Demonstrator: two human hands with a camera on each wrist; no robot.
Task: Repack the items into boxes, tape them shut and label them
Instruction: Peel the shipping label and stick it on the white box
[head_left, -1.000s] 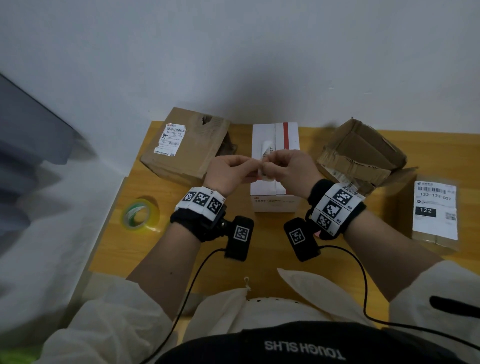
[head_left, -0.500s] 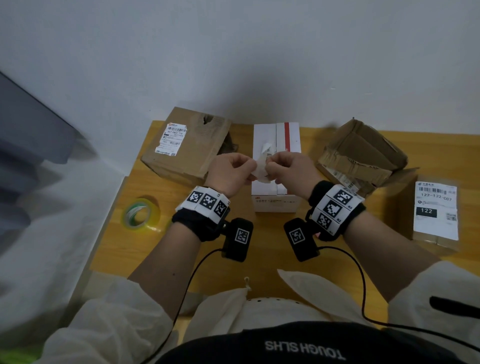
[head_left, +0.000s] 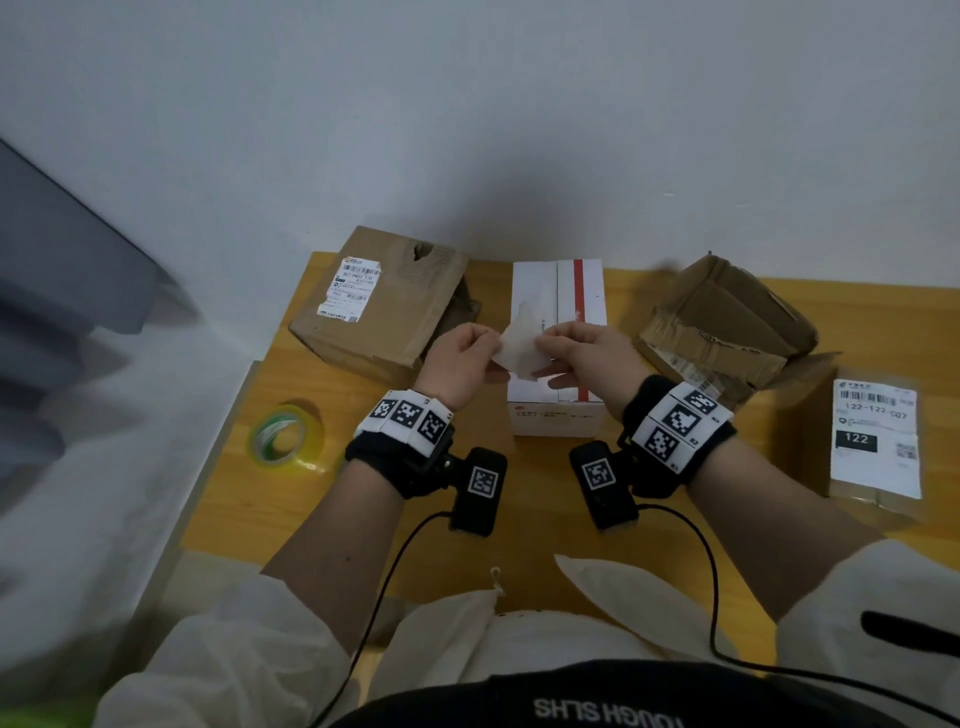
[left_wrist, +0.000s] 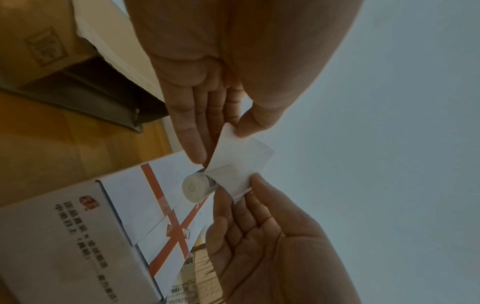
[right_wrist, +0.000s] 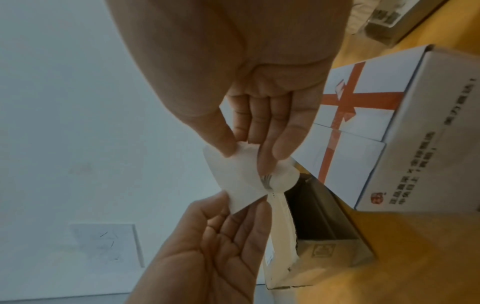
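Both hands are up over the middle of the table (head_left: 519, 499), sharing one small white label (head_left: 519, 349). The left hand (head_left: 457, 364) is pinching the label's left edge, thumb on top and fingers beneath. The right hand (head_left: 587, 358) is pinching the right edge the same way, so each grip is grasping the label and nothing else. In the wrist views part of the sheet is curling into a little roll (left_wrist: 195, 188), possibly backing paper, though the blur is making that hard to call. The label is hanging in the air just above the white box (head_left: 558, 332) with the red stripe, which is sitting at the table's back edge. A brown box (head_left: 384, 301) is sitting at the back left corner, and a crumpled box (head_left: 727, 327) is lying to the right of the white one. A labelled parcel (head_left: 875, 441) is resting by the right edge. A tape roll (head_left: 284, 439) is lying near the left edge.
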